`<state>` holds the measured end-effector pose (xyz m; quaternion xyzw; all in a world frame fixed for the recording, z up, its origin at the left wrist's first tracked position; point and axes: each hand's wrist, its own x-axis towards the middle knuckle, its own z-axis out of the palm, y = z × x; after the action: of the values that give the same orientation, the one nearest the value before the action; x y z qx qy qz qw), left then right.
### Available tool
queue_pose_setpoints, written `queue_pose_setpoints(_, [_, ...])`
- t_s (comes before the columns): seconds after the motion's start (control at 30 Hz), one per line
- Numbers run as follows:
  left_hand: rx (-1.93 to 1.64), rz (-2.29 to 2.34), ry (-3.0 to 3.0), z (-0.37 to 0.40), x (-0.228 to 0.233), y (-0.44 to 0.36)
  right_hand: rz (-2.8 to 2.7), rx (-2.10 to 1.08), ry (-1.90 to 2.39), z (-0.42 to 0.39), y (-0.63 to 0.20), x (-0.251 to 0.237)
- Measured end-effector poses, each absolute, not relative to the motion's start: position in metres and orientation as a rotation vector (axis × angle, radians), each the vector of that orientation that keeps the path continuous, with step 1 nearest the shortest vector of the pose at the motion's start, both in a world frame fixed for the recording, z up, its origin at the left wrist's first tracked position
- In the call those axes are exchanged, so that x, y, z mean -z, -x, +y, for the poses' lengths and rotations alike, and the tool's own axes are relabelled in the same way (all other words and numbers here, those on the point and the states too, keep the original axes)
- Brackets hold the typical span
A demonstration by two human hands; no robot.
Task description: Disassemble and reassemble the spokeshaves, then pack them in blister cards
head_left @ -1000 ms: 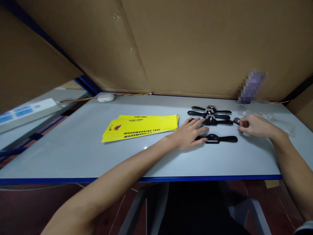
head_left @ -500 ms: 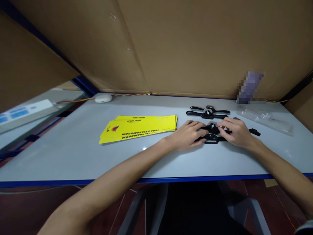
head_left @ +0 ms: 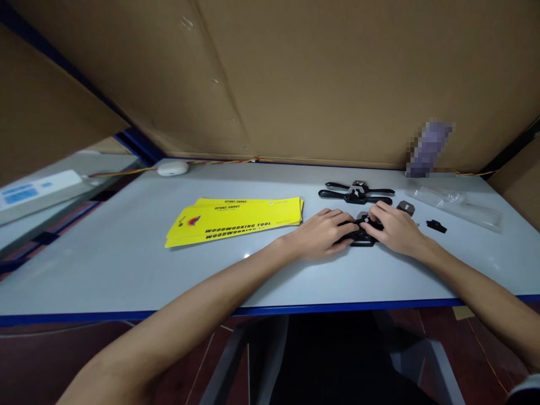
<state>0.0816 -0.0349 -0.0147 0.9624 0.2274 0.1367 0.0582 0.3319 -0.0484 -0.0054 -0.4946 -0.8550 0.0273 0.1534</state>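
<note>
The table (head_left: 126, 264) carries yellow cards (head_left: 236, 219) at left and two black spokeshaves (head_left: 356, 193) further back. The left hand (head_left: 323, 233) pins a nearer spokeshave (head_left: 361, 239) flat. The right hand (head_left: 394, 228), a second ago off to the right, now pinches that tool's middle, so fitting is underway; a small black piece (head_left: 436, 226) lies apart.

Both hands (head_left: 358, 232) on black spokeshave (head_left: 361, 235)
</note>
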Motion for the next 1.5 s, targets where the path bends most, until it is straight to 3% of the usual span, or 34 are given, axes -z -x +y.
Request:
queue_pose_setpoints(0.43, [-0.421, 0.667, -2.887, -0.0319, 0.0159, -0.0807, -2.545, -0.089, 1.354, -0.0491, -0.3324, 0.0128])
queue_pose_setpoints(0.83, [-0.408, 0.698, -2.882, -0.0312, 0.0148, -0.0795, -2.339, -0.36, 1.282, -0.045, -0.3328, 0.0077])
queue_pose_setpoints(1.5, [-0.449, 0.671, -2.9, -0.0296, 0.0192, -0.0788, -2.315, -0.334, 1.366, -0.0454, -0.3312, 0.0107])
